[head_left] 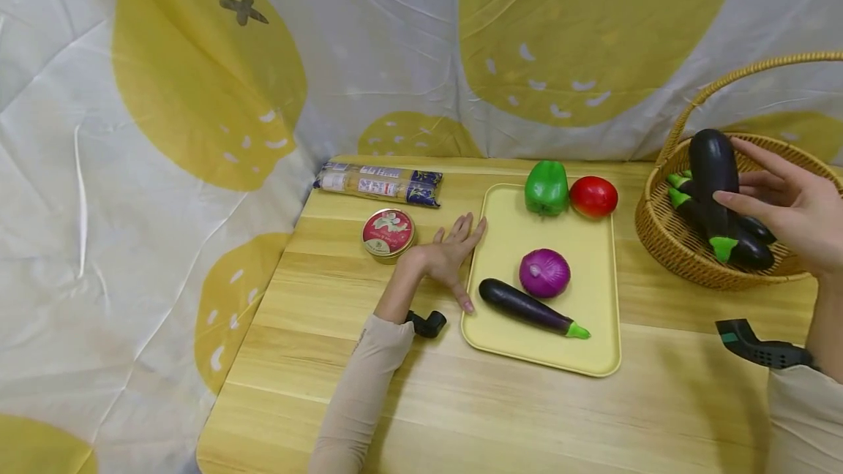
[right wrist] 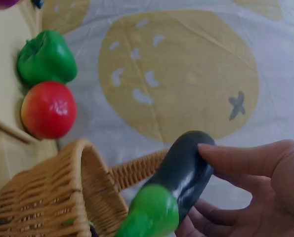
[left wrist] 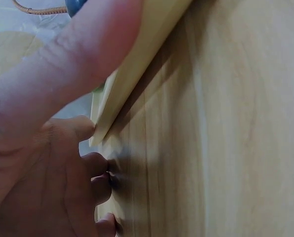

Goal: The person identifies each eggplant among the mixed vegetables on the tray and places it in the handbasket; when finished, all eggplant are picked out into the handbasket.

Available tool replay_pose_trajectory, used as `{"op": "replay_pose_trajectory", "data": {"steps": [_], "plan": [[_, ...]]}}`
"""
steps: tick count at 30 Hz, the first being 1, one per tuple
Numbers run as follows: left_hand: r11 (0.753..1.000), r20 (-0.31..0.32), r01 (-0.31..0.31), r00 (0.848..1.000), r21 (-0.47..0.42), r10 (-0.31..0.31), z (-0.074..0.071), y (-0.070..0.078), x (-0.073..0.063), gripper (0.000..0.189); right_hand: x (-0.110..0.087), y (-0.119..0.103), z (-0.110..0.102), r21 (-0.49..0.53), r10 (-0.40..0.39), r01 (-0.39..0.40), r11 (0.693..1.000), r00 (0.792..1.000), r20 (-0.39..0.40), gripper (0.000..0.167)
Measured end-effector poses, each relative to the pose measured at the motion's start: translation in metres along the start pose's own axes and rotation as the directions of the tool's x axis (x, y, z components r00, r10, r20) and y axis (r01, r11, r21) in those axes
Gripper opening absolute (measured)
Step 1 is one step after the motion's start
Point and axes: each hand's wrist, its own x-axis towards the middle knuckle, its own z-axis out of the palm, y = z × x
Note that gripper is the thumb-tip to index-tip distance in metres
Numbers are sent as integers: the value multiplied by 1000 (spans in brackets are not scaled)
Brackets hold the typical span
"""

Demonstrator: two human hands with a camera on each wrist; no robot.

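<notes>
Between thumb and fingers, my right hand (head_left: 800, 203) holds a dark eggplant (head_left: 713, 167) with its green stem end down, over the wicker basket (head_left: 685, 262). More eggplants (head_left: 751, 249) lie inside that basket. In the right wrist view the held eggplant (right wrist: 186, 165) tilts, its green cap toward the camera. My left hand (head_left: 448, 254) rests with spread fingers at the left edge of the yellow tray (head_left: 500, 232). On the tray are an eggplant (head_left: 527, 306), a purple onion (head_left: 544, 273), a green bell pepper (head_left: 546, 189) and a red round fruit or vegetable (head_left: 593, 197).
Left of the tray, a round red-topped tin (head_left: 388, 232) stands on the wooden table (head_left: 316, 357). Clear-and-blue packages (head_left: 378, 183) lie behind it. A lemon-print cloth (head_left: 395, 42) hangs along the back and left. The basket's tall handle (head_left: 737, 79) arches above its rim.
</notes>
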Motion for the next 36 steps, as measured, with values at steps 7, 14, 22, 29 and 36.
{"op": "replay_pose_trajectory", "data": {"steps": [7, 14, 22, 29, 36], "plan": [[1000, -1, -2, 1000, -6, 2, 0, -1, -1, 158, 9, 17, 4, -186, 102, -82, 979, 990, 102, 72], [1000, 7, 1, 1000, -9, -1, 2, -1, 0, 157, 17, 32, 13, -269, 153, -85, 960, 958, 243, 72], [1000, 9, -4, 1000, -3, 4, 3, -1, 1, 157, 16, 40, 24, -316, 134, -58, 947, 965, 226, 60], [1000, 3, -3, 1000, -4, 3, 1, 1, 1, 156, 10, 22, 22, -367, 67, -9, 930, 987, 147, 59], [1000, 3, -1, 1000, -16, 1, 1, 0, 0, 157, -5, -27, 27, -290, -46, 93, 953, 985, 165, 60]]}}
